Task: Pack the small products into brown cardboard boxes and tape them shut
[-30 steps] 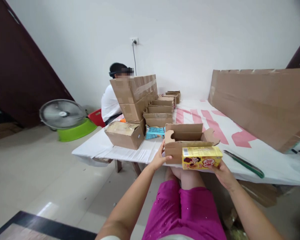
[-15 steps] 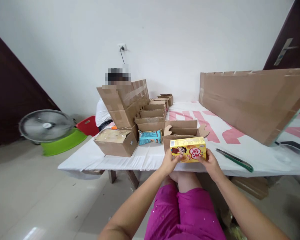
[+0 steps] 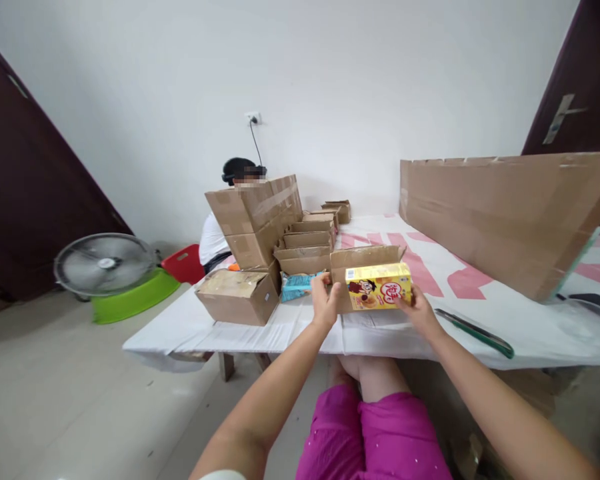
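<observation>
A yellow printed snack box [image 3: 379,288] is in my right hand [image 3: 420,312], thumb on its front near the lower right corner. It is at the front of an open cardboard box [image 3: 365,255], hiding much of it; whether it is partly inside I cannot tell. My left hand [image 3: 325,301] is off the snack box, its fingers curled at the cardboard box's left side, where the flap is hidden. Just left of that hand lies a blue packet [image 3: 296,286], partly covered by my fingers.
A closed carton [image 3: 237,298] stands at the front left. Behind are several open cartons [image 3: 305,257] and a tall cardboard divider [image 3: 260,207], a person [image 3: 213,240] beyond. A green-handled tool [image 3: 480,335] lies right, before a large cardboard panel [image 3: 500,213]. A fan [image 3: 105,262] stands left.
My left hand has let go of the snack box and moved to the cardboard box's left side. With my right hand still on it, the snack box has moved up against the carton.
</observation>
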The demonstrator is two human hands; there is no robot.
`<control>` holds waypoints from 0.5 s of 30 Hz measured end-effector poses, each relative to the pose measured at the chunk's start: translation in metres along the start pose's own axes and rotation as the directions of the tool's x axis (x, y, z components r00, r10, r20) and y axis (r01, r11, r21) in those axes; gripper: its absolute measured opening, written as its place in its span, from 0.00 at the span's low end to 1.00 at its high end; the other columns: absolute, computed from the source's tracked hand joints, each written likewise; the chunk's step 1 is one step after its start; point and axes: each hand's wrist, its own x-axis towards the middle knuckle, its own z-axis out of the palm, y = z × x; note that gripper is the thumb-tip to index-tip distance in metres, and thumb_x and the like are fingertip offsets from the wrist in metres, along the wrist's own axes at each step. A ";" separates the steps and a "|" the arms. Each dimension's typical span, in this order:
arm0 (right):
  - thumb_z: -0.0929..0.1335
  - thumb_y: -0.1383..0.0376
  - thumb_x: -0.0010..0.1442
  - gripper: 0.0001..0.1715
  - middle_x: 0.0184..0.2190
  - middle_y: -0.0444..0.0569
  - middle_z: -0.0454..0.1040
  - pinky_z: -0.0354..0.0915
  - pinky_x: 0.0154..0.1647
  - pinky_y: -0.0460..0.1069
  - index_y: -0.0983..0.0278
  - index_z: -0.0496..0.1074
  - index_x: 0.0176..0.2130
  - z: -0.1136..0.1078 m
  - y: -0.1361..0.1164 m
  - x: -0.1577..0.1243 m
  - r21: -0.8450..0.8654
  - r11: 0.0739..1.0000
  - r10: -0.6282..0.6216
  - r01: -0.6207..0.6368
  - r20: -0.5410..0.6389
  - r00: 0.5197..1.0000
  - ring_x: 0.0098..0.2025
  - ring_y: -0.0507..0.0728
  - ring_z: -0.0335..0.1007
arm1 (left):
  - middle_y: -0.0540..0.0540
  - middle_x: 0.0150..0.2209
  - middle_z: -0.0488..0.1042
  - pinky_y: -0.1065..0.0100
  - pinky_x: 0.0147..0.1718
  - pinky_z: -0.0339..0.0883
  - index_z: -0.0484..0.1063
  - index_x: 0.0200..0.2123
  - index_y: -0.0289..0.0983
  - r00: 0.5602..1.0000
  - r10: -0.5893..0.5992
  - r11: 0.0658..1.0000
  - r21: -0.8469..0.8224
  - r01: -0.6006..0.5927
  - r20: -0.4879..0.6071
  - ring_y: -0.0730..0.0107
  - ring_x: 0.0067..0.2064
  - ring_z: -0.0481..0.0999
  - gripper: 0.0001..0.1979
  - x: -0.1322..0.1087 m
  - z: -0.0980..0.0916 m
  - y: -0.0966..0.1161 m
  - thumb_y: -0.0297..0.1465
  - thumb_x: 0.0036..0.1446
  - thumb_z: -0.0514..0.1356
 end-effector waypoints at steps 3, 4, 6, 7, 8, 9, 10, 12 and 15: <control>0.73 0.49 0.46 0.31 0.43 0.52 0.75 0.70 0.43 0.56 0.61 0.64 0.45 -0.006 0.025 -0.019 0.095 0.992 0.085 -0.087 0.022 0.996 0.43 0.60 0.72 | 0.37 0.55 0.60 0.51 0.56 0.56 0.61 0.55 0.38 0.998 0.027 0.988 0.156 -0.019 -0.049 0.53 0.59 0.59 0.31 0.010 -0.012 -0.014 0.44 0.50 0.62; 0.73 0.49 0.46 0.31 0.43 0.52 0.75 0.70 0.43 0.56 0.61 0.64 0.44 -0.006 0.032 -0.024 0.085 0.992 0.097 -0.097 0.010 0.995 0.43 0.61 0.72 | 0.38 0.58 0.57 0.51 0.58 0.54 0.61 0.56 0.39 0.999 0.024 0.986 0.163 -0.028 0.026 0.52 0.62 0.55 0.33 0.016 -0.014 -0.016 0.42 0.48 0.64; 0.72 0.49 0.46 0.31 0.44 0.54 0.75 0.70 0.43 0.57 0.62 0.64 0.45 -0.005 0.043 -0.033 0.010 0.996 0.086 -0.086 0.003 0.996 0.43 0.62 0.72 | 0.39 0.62 0.53 0.51 0.58 0.55 0.66 0.52 0.40 0.976 0.011 0.993 0.111 -0.036 0.219 0.51 0.64 0.53 0.28 0.030 -0.013 -0.019 0.39 0.48 0.65; 0.71 0.50 0.48 0.32 0.44 0.55 0.75 0.70 0.43 0.57 0.62 0.64 0.47 -0.004 0.048 -0.036 -0.058 0.996 0.066 -0.065 0.013 0.998 0.43 0.62 0.73 | 0.39 0.62 0.54 0.51 0.57 0.57 0.70 0.48 0.40 0.954 0.002 0.997 0.073 -0.025 0.301 0.51 0.63 0.56 0.22 0.035 -0.011 -0.018 0.38 0.49 0.64; 0.70 0.51 0.49 0.31 0.44 0.55 0.75 0.70 0.43 0.57 0.63 0.64 0.47 -0.002 0.051 -0.039 -0.152 0.988 0.039 -0.034 0.027 0.999 0.43 0.62 0.73 | 0.39 0.61 0.57 0.51 0.56 0.59 0.73 0.43 0.39 0.932 0.002 0.999 0.036 -0.016 0.363 0.51 0.62 0.60 0.16 0.037 -0.009 -0.017 0.37 0.51 0.63; 0.70 0.51 0.49 0.30 0.43 0.56 0.75 0.69 0.44 0.58 0.64 0.65 0.47 -0.001 0.053 -0.041 -0.273 0.962 0.006 0.005 0.037 0.999 0.43 0.62 0.72 | 0.38 0.59 0.60 0.52 0.55 0.60 0.75 0.38 0.38 0.912 0.017 1.000 0.008 -0.022 0.409 0.52 0.60 0.63 0.11 0.037 -0.007 -0.015 0.36 0.52 0.63; 0.69 0.52 0.50 0.29 0.42 0.57 0.75 0.69 0.45 0.59 0.66 0.67 0.47 -0.001 0.054 -0.043 -0.401 0.915 -0.026 0.041 0.043 0.999 0.43 0.63 0.72 | 0.38 0.58 0.63 0.52 0.55 0.60 0.75 0.34 0.37 0.899 0.052 0.999 -0.011 -0.052 0.435 0.53 0.58 0.66 0.08 0.033 -0.007 -0.012 0.34 0.52 0.63; 0.69 0.55 0.48 0.25 0.40 0.59 0.75 0.66 0.47 0.62 0.67 0.70 0.43 -0.001 0.056 -0.046 -0.600 0.796 -0.071 0.080 0.039 0.997 0.45 0.67 0.70 | 0.39 0.55 0.67 0.51 0.57 0.58 0.75 0.31 0.37 0.884 0.164 0.985 -0.019 -0.173 0.437 0.53 0.59 0.65 0.05 0.018 -0.008 -0.005 0.32 0.51 0.64; 0.70 0.59 0.46 0.20 0.40 0.60 0.75 0.64 0.50 0.64 0.66 0.73 0.39 -0.005 0.056 -0.052 -0.686 0.723 -0.071 0.077 0.036 0.997 0.48 0.69 0.69 | 0.40 0.47 0.74 0.48 0.57 0.58 0.74 0.32 0.38 0.838 0.372 0.913 0.003 -0.407 0.400 0.55 0.61 0.62 0.02 -0.019 -0.017 0.007 0.29 0.54 0.61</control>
